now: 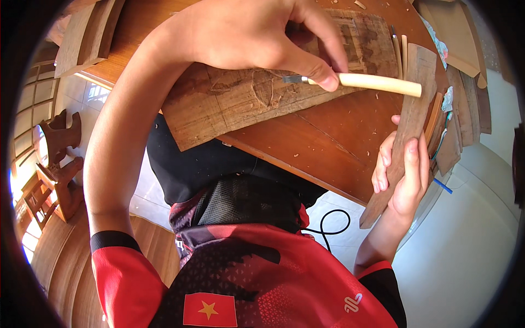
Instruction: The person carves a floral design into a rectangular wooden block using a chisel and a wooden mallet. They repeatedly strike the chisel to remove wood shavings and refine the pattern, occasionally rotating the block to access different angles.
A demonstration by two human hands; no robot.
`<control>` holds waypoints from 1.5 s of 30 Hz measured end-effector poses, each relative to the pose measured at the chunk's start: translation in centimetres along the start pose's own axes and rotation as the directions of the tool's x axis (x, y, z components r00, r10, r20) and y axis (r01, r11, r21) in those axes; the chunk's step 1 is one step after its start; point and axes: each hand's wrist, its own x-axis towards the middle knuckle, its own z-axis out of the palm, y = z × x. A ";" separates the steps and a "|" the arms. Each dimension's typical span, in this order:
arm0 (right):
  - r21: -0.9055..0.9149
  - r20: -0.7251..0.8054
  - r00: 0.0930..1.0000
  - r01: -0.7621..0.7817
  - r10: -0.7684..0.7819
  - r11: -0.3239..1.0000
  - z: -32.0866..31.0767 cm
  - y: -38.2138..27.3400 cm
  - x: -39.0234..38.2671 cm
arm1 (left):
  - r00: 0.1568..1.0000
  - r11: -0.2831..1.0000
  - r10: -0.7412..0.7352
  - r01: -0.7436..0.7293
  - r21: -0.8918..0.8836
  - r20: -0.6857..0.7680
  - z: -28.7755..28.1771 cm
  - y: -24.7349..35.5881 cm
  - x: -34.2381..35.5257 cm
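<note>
My left hand (257, 38) reaches across from the left and pinches a carving chisel (383, 84) by its pale wooden handle. The chisel's dark metal tip points left, above a brown wooden board (213, 109) with carved and drawn lines. The handle's butt end overlaps the upper part of a long flat wooden bar (411, 117); whether they touch I cannot tell. Around the lower half of that bar my right hand (407, 175) is closed, holding it tilted beside the table's right edge.
Underneath is an orange-brown wooden table (328, 136) strewn with small shavings. Thin tools (395, 52) lie at the board's right end. Wood pieces (467, 104) are stacked on the far right, near a blue stick (443, 186). A black cable (328, 229) loops on the floor; wooden furniture (63, 169) stands left.
</note>
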 end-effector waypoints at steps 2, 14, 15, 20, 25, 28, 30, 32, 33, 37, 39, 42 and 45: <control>0.000 0.028 1.000 0.003 -0.003 1.000 -0.1 0.0 0.0 | 1.000 1.000 0.011 -0.011 -0.007 -0.011 0.1 -0.1 0.0; -0.034 0.068 0.998 0.019 -0.017 0.999 -0.2 -0.4 0.4 | 1.000 0.999 -0.019 0.020 0.026 -0.017 0.2 0.0 0.1; -0.029 0.076 0.997 0.020 -0.017 0.999 -0.3 -0.3 0.4 | 1.000 1.000 0.003 -0.003 0.009 -0.021 0.3 -0.4 0.2; -0.020 0.103 0.995 0.014 -0.011 1.000 -0.3 -0.1 0.5 | 1.000 1.000 0.015 -0.015 -0.018 -0.014 0.3 -0.4 0.1; -0.037 0.101 0.995 0.011 -0.007 0.999 -0.1 -0.1 0.4 | 1.000 0.997 0.006 -0.007 -0.072 -0.014 0.4 -0.6 0.1; -0.036 0.053 0.998 -0.012 0.014 0.999 0.3 -0.5 0.2 | 1.000 0.997 0.026 -0.027 -0.070 -0.014 0.4 -0.6 0.2; -0.009 0.039 0.999 -0.013 0.013 1.000 0.4 -0.6 0.2 | 0.999 0.997 0.044 -0.045 -0.068 -0.020 0.5 -0.7 0.1; 0.040 0.051 0.999 0.007 -0.009 0.999 0.2 -0.5 0.2 | 0.998 0.996 0.052 -0.053 -0.069 -0.019 0.5 -0.8 0.0; 0.022 0.067 0.998 0.009 -0.010 1.000 0.1 -0.3 0.1 | 0.999 0.996 0.052 -0.053 -0.068 -0.014 0.5 -0.7 0.1; -0.014 0.110 0.994 0.006 -0.005 1.000 -0.2 0.3 -0.4 | 0.999 0.995 0.039 -0.039 -0.096 0.002 0.6 -0.7 0.3; -0.006 0.117 0.993 0.003 -0.002 1.000 -0.3 0.5 -0.5 | 0.996 0.993 0.091 -0.090 -0.074 0.011 0.4 -1.0 0.4; 0.008 0.117 0.993 0.008 -0.009 1.000 -0.6 0.7 -0.5 | 0.994 0.992 0.109 -0.108 -0.072 0.005 0.5 -1.1 0.3; 0.004 0.119 0.993 0.014 -0.014 1.000 -0.8 0.7 -0.6 | 0.998 0.993 0.066 -0.065 -0.093 0.000 0.7 -0.9 0.2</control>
